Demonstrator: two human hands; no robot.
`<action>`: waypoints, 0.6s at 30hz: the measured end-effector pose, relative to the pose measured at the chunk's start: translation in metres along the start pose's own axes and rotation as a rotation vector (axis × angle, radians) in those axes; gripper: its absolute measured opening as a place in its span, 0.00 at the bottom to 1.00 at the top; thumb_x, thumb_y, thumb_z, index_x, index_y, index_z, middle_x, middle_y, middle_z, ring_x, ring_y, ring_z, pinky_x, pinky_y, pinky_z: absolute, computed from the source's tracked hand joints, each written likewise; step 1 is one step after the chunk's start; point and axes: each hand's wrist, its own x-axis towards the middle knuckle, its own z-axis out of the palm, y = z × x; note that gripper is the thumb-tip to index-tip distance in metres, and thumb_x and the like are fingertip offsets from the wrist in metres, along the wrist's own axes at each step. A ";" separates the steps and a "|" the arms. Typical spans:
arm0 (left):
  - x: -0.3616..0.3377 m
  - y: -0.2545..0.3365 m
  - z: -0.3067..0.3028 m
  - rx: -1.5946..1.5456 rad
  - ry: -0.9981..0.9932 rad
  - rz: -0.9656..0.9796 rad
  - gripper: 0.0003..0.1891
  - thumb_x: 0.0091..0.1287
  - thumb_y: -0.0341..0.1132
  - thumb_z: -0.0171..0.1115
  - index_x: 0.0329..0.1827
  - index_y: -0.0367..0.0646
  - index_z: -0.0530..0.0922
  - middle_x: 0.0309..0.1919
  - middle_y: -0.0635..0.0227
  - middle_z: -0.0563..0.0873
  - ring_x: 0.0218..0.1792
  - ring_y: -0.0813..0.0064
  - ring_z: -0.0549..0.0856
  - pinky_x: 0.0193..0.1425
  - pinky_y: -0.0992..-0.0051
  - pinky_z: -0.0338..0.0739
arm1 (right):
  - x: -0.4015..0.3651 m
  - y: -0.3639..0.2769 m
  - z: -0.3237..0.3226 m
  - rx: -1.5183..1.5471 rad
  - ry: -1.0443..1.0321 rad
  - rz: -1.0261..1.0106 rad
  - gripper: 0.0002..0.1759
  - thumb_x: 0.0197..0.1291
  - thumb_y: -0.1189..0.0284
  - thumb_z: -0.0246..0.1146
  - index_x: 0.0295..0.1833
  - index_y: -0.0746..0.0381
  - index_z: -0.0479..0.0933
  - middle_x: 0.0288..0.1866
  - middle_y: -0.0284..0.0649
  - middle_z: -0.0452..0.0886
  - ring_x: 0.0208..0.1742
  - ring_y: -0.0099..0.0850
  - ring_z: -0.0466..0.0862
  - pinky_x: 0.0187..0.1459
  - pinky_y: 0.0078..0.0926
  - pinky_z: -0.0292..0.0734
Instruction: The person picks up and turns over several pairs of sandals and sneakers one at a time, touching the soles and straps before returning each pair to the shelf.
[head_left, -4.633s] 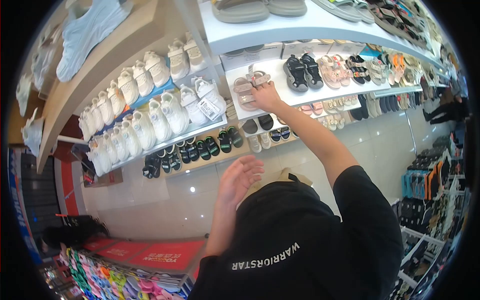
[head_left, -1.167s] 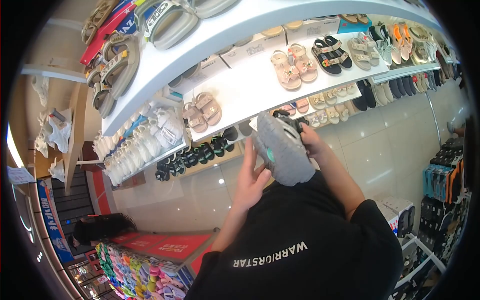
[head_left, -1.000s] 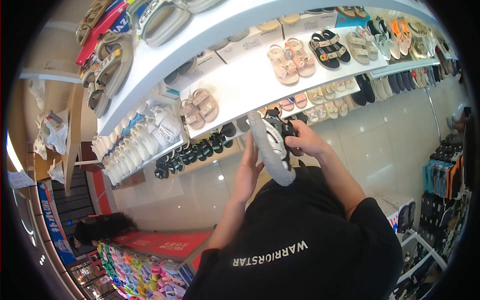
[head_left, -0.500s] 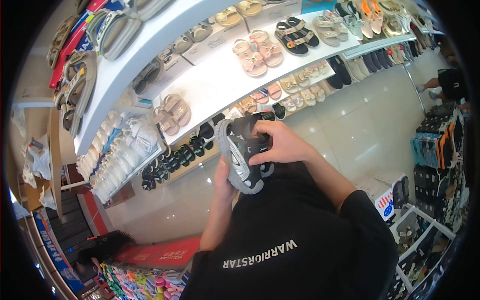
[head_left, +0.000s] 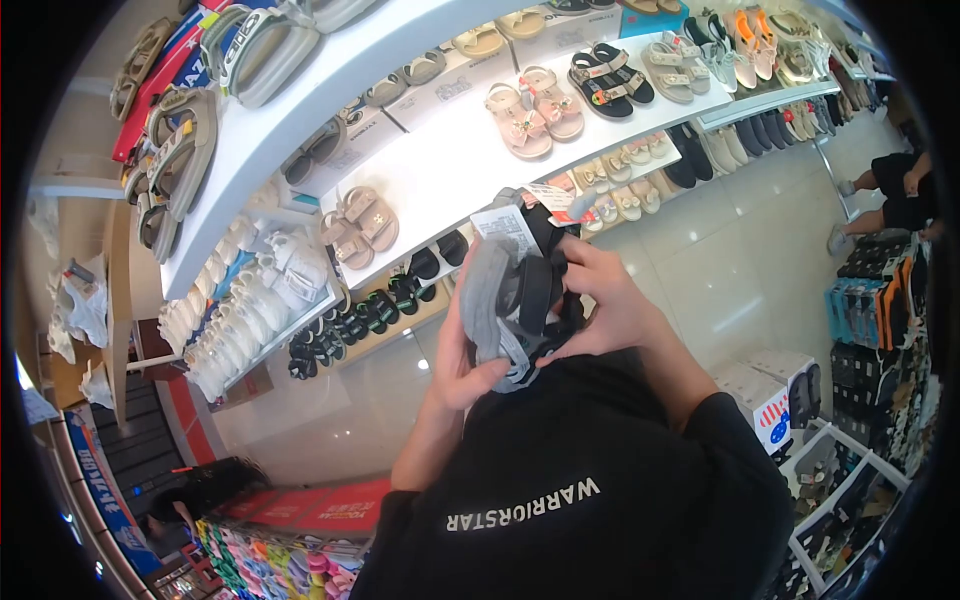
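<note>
Holding black-strapped sandal point(head_left: 537, 290), thick grey sole point(head_left: 482, 300), between left hand point(head_left: 462, 365), right hand point(head_left: 612, 305)

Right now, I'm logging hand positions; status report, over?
Left hand, right hand: both on grey-black sandal. White tag across its far end. Nothing seen blocking either hand.

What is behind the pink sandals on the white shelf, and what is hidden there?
Pale boxes stand behind the pink sandals, with cream footwear on top. The boxes' insides and whatever is behind them are covered.
</note>
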 end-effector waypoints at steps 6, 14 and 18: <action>-0.005 0.012 -0.011 0.019 -0.010 0.040 0.58 0.44 0.36 0.62 0.80 0.25 0.42 0.78 0.43 0.52 0.78 0.57 0.60 0.80 0.64 0.51 | 0.002 -0.010 0.011 -0.225 0.024 -0.109 0.23 0.35 0.57 0.81 0.33 0.55 0.79 0.39 0.40 0.75 0.35 0.37 0.83 0.33 0.32 0.79; -0.005 0.013 -0.016 -0.009 -0.011 0.059 0.58 0.44 0.36 0.63 0.79 0.24 0.42 0.79 0.45 0.50 0.78 0.56 0.61 0.79 0.62 0.53 | 0.009 -0.018 0.011 -0.283 0.003 -0.147 0.21 0.36 0.59 0.81 0.34 0.54 0.79 0.39 0.39 0.75 0.36 0.36 0.82 0.33 0.33 0.78; -0.005 0.006 -0.019 0.025 0.017 0.067 0.57 0.46 0.38 0.64 0.79 0.24 0.43 0.77 0.47 0.58 0.75 0.59 0.66 0.78 0.65 0.56 | 0.010 -0.012 0.013 -0.196 -0.002 -0.097 0.22 0.35 0.60 0.81 0.34 0.54 0.79 0.39 0.39 0.74 0.35 0.37 0.82 0.32 0.32 0.78</action>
